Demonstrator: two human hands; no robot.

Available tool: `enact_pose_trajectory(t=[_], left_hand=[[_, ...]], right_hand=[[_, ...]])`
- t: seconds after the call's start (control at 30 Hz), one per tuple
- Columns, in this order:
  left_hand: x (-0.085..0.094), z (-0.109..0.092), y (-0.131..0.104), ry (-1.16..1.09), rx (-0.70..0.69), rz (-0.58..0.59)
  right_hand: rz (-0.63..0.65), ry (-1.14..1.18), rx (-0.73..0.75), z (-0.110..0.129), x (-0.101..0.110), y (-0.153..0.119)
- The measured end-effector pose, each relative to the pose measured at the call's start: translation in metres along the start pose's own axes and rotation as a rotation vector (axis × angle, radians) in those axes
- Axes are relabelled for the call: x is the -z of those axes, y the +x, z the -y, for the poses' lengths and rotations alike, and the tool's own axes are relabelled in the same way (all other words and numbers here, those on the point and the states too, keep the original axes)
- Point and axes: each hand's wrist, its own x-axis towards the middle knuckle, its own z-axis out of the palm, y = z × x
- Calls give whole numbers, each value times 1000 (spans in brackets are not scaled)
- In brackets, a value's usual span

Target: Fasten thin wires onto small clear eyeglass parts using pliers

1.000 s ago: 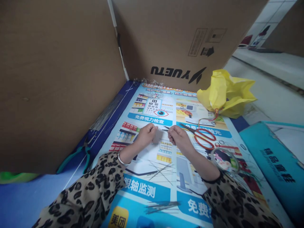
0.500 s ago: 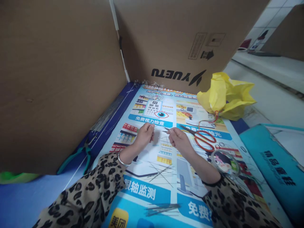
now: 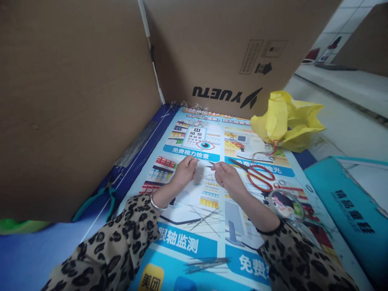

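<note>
My left hand (image 3: 184, 171) is closed in a pinch above the printed poster (image 3: 209, 238). Whatever its fingertips hold is too small to make out. A short way to the right, my right hand (image 3: 228, 176) is closed too, and a thin dark pointed piece (image 3: 209, 163) sticks out from its fingers toward the left hand. Loose thin wires (image 3: 204, 218) lie crossed on the poster below both hands. Nearer to me rests a small bundle of wires (image 3: 207, 265). Scissors with orange handles (image 3: 261, 178) lie just right of my right hand.
Cardboard panels (image 3: 75, 101) stand at the left and back. Pliers with teal handles (image 3: 111, 198) and more wires (image 3: 136, 145) lie at left. To the right are a clear tape roll (image 3: 303, 212), a crumpled yellow bag (image 3: 277, 121) and a turquoise box (image 3: 339, 202).
Both hands stay closed and almost in the same place. The whole view has shifted very slightly.
</note>
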Motion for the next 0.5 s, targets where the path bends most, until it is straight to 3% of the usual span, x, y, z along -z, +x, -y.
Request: enact_pose_trajectory(t=[0.1,0.23,0.5], left_hand=[[-1,1,0,-50,10,-12],[-1,2,0,-82,-2,-58],[0,1,-1,-46,-56,-84]], right_hand=[[72,264,-111,2,2,-1],[70,448,-145,0,4,0],[85,490,-175,1,3,-1]])
